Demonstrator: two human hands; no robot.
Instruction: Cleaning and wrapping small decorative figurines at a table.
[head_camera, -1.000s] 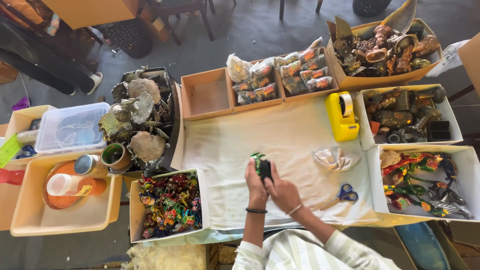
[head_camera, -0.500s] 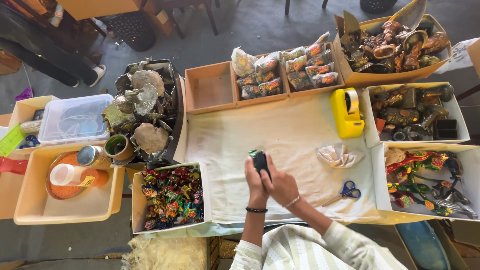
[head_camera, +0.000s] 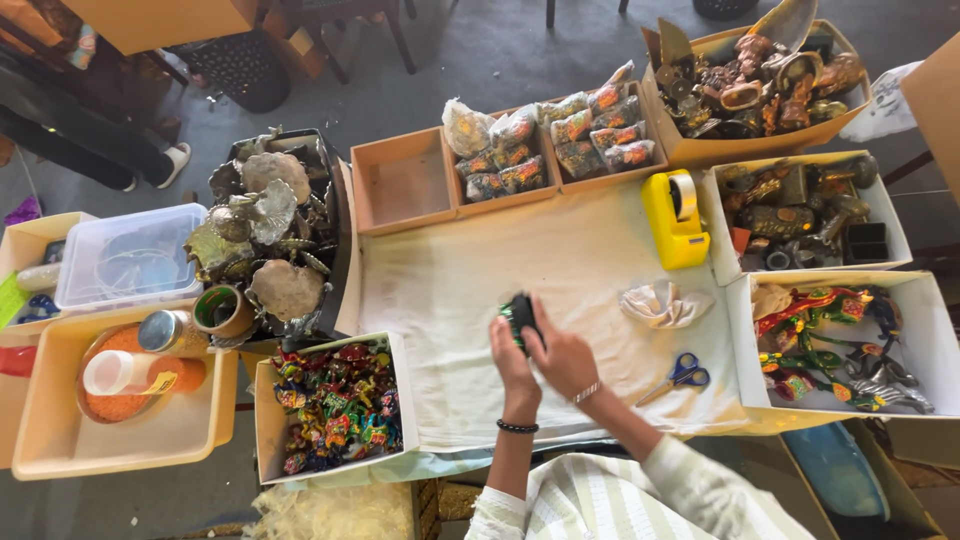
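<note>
Both my hands meet over the white cloth near its front middle. My left hand and my right hand together grip a small dark figurine with green markings, held upright just above the cloth. A black bead bracelet circles my left wrist and a thin metal one my right. The figurine's lower part is hidden behind my fingers.
A crumpled white rag, blue-handled scissors and a yellow tape dispenser lie to the right. An empty cardboard box stands behind. Boxes of colourful figurines, wrapped packets, brass items and metal shells surround the cloth.
My hands and the figurine stay at nearly the same spot; the grip has turned slightly, with the right hand wrapping more around the figurine.
</note>
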